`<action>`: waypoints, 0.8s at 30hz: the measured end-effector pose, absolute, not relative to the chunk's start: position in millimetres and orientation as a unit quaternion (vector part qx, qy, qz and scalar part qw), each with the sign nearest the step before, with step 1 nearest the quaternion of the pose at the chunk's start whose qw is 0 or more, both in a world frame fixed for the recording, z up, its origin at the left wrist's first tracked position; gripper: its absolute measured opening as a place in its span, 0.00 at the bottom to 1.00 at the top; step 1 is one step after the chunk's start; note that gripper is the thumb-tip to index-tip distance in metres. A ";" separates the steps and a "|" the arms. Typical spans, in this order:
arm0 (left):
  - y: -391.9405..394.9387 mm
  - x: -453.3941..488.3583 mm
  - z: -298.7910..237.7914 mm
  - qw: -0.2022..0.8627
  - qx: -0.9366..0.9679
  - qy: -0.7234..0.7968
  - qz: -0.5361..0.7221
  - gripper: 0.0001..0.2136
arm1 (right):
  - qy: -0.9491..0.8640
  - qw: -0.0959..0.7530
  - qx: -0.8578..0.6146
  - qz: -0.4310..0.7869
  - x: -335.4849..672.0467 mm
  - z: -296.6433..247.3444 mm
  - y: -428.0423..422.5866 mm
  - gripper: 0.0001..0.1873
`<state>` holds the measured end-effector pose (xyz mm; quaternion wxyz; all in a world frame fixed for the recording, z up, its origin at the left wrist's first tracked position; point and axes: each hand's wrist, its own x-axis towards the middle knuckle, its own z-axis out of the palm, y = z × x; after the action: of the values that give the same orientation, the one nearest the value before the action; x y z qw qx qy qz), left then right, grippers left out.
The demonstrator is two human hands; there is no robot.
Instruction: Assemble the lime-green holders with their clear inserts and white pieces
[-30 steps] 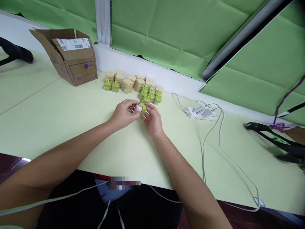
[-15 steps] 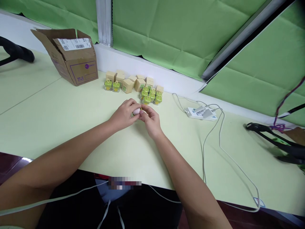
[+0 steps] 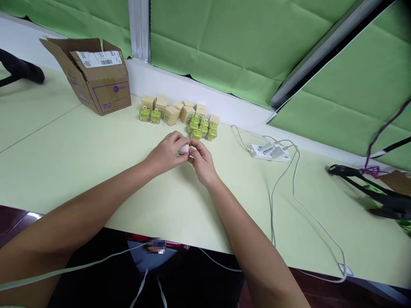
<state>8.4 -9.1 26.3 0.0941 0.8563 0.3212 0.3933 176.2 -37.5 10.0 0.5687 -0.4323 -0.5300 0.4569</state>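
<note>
Between my fingers, above the middle of the table, is a small pale pink rounded object (image 3: 184,149); its kind is not clear. My left hand (image 3: 168,152) is closed around its left side. From the right, the thumb and fingertips of my right hand (image 3: 202,159) pinch its edge, where a bit of yellow shows. Just beyond my hands stand several small clear containers with green lids and loops (image 3: 203,128). Two more green-lidded containers (image 3: 155,116) stand farther left. Several small tan cardboard boxes (image 3: 171,115) are grouped behind them.
A large open cardboard box (image 3: 111,94) stands at the back left by the wall. To the right lies a white power strip (image 3: 269,152) with plugs and cables (image 3: 293,188) trailing over the table's front edge. Black stands (image 3: 369,184) are at the far right and far left.
Both hands keep their hold on the pale pink object, with only slight finger movement at the right hand. The whole view has shifted a little.
</note>
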 end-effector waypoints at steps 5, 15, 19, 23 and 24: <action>-7.8 6.5 25.6 0.114 0.867 0.287 0.391 0.12 | -0.504 0.560 -0.399 0.523 183.0 16.7 -37.4 0.19; -8.9 9.7 27.7 0.288 0.778 0.305 0.467 0.12 | -0.481 0.551 -0.362 0.578 193.6 21.3 -35.5 0.24; -5.1 10.0 27.8 0.351 0.711 0.334 0.509 0.11 | -0.445 0.559 -0.376 0.590 196.8 22.3 -34.6 0.22; -2.6 5.2 30.0 0.318 0.726 0.357 0.495 0.09 | -0.426 0.567 -0.380 0.594 199.2 22.7 -33.9 0.22; -3.2 4.2 30.7 0.296 0.744 0.352 0.485 0.09 | -0.427 0.569 -0.381 0.591 199.3 22.1 -33.4 0.22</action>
<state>4.2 -3.2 30.7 0.2958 0.7441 0.3521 0.4846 199.3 -33.4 22.1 0.5690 -0.3807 -0.4268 0.5909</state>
